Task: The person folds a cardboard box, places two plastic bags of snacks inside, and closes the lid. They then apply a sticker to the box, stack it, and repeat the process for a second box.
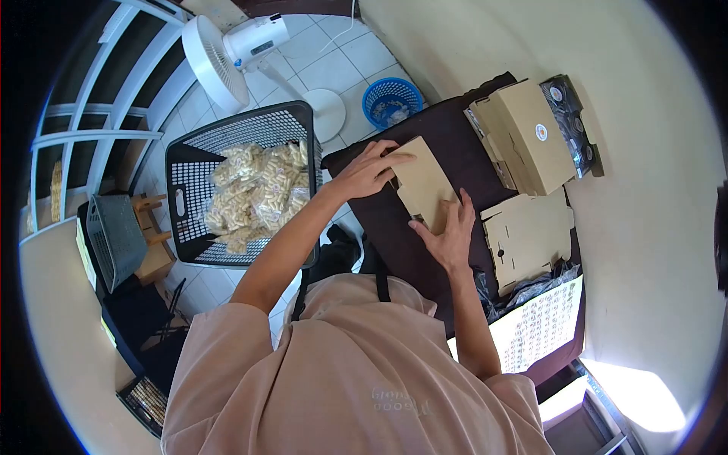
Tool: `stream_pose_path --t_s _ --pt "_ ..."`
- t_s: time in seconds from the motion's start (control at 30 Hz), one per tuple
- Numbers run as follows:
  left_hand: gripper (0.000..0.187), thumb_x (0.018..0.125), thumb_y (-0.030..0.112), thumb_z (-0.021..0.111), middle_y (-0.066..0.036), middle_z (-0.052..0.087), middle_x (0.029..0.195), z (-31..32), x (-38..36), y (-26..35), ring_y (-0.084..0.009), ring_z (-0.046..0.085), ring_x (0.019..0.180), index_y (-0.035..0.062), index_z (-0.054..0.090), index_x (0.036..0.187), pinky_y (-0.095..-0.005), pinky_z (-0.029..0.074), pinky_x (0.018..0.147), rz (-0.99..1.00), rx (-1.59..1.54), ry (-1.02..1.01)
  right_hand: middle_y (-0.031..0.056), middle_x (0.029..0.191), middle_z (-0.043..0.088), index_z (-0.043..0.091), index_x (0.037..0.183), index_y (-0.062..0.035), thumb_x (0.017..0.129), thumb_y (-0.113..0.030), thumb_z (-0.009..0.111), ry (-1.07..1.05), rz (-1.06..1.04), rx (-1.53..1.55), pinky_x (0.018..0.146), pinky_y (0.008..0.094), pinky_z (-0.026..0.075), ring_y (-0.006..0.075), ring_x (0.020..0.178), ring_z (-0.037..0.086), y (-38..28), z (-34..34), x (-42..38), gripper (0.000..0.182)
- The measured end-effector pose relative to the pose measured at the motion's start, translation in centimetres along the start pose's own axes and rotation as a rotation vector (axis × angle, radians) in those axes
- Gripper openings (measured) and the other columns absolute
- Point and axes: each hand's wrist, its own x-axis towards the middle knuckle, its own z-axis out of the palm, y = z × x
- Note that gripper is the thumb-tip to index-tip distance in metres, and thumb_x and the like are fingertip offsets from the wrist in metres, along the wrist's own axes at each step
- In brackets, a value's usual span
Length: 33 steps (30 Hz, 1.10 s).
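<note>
A small brown cardboard box (426, 180) lies on the dark table cover (379, 220) in front of me. My left hand (371, 170) rests at its far left corner, with fingers reaching over the top edge. My right hand (449, 236) is at the near right end of the box, thumb and fingers apart and touching it. The box's top looks closed and flat. Its underside is hidden.
A black crate (176, 235) with bagged pale snacks (262, 189) stands at the left. Cardboard boxes (523, 136), flat cardboard (528, 233) and a printed sheet (540, 322) lie at the right. A fan (216, 64) and blue basket (392, 98) stand beyond.
</note>
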Motion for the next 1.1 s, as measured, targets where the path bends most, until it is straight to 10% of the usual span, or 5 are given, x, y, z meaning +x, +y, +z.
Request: stream_pose_path --t_s 0.3,1.1 --pt "0.074 0.079 0.004 0.069 -0.015 0.045 0.137 2.4 -2.5 1.0 -0.0358 0.042 0.126 0.0127 0.039 0.146 -0.0433 0.035 0.108 -0.098 -0.046 0.204 0.0205 0.136 0.041 0.056 0.108 -0.0074 0.069 -0.021 0.081 -0.020 -0.114 -0.069 0.104 0.0589 0.031 0.0459 0.126 0.039 0.1 2.9 1.6 0.049" --pt "0.090 0.064 0.004 0.083 -0.011 0.046 0.138 1.0 -1.5 0.3 -0.0350 0.045 0.124 0.0237 0.046 0.144 -0.0425 0.040 0.107 -0.142 0.016 0.037 0.0158 0.133 0.044 0.061 0.103 -0.0100 0.073 -0.021 0.079 -0.019 -0.196 -0.065 0.102 0.0598 0.031 0.0455 0.127 0.037 0.7 3.1 1.2 0.037"
